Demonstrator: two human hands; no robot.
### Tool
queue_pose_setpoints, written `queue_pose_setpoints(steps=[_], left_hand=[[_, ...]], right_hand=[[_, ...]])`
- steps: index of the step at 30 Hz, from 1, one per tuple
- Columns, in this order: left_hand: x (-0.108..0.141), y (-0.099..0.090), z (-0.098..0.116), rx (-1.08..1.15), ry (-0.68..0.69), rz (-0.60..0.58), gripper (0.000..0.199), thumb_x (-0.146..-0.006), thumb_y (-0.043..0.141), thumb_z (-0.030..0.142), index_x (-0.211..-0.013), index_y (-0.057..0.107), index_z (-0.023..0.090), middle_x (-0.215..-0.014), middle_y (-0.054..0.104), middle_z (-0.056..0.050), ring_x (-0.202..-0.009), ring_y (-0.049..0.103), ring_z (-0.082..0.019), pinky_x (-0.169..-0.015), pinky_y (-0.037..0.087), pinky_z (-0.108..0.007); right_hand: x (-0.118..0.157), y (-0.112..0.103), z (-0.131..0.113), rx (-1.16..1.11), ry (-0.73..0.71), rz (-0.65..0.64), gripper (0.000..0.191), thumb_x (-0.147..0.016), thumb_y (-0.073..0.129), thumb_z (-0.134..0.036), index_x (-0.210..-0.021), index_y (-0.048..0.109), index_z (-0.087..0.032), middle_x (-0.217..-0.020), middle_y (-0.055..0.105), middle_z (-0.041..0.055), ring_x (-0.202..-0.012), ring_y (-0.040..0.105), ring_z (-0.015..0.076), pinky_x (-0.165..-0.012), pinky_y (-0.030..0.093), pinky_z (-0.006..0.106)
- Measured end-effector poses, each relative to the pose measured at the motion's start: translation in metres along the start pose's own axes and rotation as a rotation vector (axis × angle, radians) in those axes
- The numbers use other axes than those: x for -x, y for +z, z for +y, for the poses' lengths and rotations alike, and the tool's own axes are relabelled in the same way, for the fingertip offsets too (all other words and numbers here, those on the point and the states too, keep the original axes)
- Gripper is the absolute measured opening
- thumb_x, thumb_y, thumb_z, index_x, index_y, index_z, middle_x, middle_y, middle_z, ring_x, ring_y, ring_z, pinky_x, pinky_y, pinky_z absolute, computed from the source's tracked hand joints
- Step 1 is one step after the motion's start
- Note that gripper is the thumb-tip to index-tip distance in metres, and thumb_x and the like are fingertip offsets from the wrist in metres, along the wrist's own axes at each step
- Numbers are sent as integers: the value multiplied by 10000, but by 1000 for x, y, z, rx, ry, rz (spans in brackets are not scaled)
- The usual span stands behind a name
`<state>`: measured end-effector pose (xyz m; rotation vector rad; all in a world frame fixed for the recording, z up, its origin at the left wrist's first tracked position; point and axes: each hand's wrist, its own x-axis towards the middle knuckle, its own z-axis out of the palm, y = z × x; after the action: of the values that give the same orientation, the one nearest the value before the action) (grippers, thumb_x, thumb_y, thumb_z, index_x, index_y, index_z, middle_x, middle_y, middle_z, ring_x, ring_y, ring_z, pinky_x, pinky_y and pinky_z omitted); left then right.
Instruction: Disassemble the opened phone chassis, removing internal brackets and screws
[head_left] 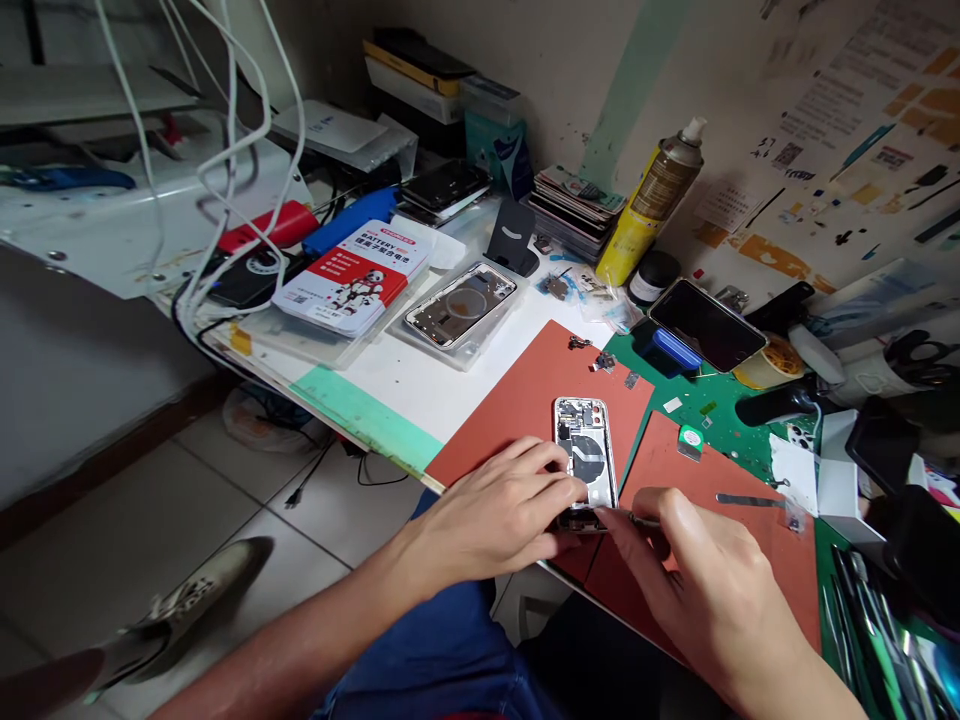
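Red mat [517, 400], opened phone [589, 458] near edge

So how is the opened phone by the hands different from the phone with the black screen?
The opened phone shows its metal insides, while the black-screened phone shows smooth, dark glass.
The opened phone points nearly up and down in the picture; the black-screened phone lies slantwise.
The left hand touches the opened phone, but no hand touches the black-screened phone.
Both have rounded corners and a pale rim.
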<state>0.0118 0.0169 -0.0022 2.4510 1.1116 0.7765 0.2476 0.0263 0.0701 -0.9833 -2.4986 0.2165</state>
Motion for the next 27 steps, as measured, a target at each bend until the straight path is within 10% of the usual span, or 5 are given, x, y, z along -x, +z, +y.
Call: queue_pose_setpoints(steps=[6,27], left_hand=[[-1,0,1,-5,9,14,217,-997,702,243,-1184,659,142,-1128,676,-135,-1145,606,-311,-940,564,-467],[-2,-1,1,2,-1,17,316,-943,726,184,-1249,650,157,-1152,680,-136,-1165,602,-320,-953,555,-474]], right_hand=[[-6,-6,2,-81,0,-172,130,-1072,492,-137,-990,508,-236,-834,670,8,-652,623,140,-539,433,275],[-5,-8,2,-156,12,-136,134,-1053,501,-98,-1046,498,-233,-814,625,-19,-619,556,120,-547,419,266]])
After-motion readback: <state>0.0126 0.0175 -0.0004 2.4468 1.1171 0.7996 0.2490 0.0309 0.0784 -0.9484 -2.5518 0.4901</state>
